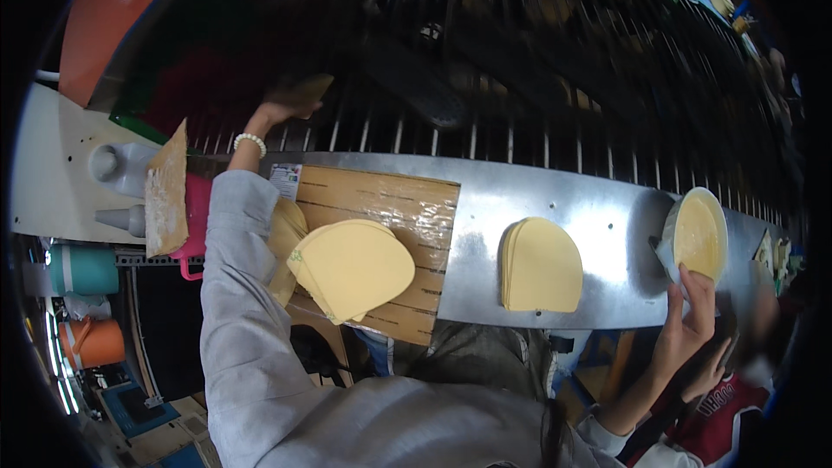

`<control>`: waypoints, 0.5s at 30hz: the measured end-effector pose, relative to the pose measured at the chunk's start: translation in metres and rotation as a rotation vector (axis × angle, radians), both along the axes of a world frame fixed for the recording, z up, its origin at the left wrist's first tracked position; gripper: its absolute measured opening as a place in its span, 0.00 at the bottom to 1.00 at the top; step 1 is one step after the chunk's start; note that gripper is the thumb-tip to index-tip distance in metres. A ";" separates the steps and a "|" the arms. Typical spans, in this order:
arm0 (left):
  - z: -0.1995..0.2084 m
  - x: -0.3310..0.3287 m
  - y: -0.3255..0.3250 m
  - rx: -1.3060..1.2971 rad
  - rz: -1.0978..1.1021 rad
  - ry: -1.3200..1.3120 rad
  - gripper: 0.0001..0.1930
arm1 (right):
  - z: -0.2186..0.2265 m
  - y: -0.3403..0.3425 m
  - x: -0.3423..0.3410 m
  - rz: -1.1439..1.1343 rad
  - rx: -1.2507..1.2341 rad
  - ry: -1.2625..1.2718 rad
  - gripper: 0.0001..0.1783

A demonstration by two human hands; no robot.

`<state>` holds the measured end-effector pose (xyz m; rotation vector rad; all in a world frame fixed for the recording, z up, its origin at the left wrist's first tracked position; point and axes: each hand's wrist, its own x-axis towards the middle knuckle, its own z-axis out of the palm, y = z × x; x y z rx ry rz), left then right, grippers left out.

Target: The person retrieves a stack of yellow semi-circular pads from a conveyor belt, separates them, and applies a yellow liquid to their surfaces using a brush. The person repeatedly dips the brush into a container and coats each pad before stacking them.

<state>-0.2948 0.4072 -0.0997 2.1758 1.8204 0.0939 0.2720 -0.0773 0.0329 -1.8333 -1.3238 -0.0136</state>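
My left hand (282, 111), with a white beaded bracelet at its wrist, reaches over the near left part of the rack of metal rods. It grips a thin, flat tan piece (310, 91), dim in the shade. At the right, my right hand (689, 321) pinches the near rim of a cream bowl (700, 234), whose inside looks coated with something pale yellow. A fanned stack of rounded yellow sheets (360, 264) lies on a brown cardboard sheet (425, 208). Another neat stack of yellow sheets (544, 264) rests on the metal ledge (485, 199).
Dark sole-shaped pieces (420, 95) lie on the rod rack (511, 139) beyond the ledge. A pink container (195, 217) and upright board (167, 195) stand at left, near a grey nozzle bottle (121, 220). Another person's dark red garment (719, 420) shows at lower right.
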 end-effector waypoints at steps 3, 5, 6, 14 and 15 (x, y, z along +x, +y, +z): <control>-0.021 -0.030 0.018 0.001 -0.005 -0.116 0.57 | 0.000 0.001 -0.003 0.044 0.026 0.046 0.17; -0.029 -0.041 0.029 0.029 -0.059 -0.094 0.45 | 0.003 -0.003 -0.002 0.046 0.055 0.046 0.16; -0.026 -0.042 0.031 0.093 -0.077 -0.112 0.38 | 0.005 -0.008 0.000 0.044 0.087 0.027 0.15; 0.161 0.141 -0.097 0.291 -0.472 -0.466 0.17 | 0.017 -0.061 0.069 -0.534 0.050 -0.421 0.12; 0.191 0.167 -0.134 0.328 -0.584 -0.407 0.19 | 0.011 -0.063 0.079 -0.593 -0.048 -0.478 0.13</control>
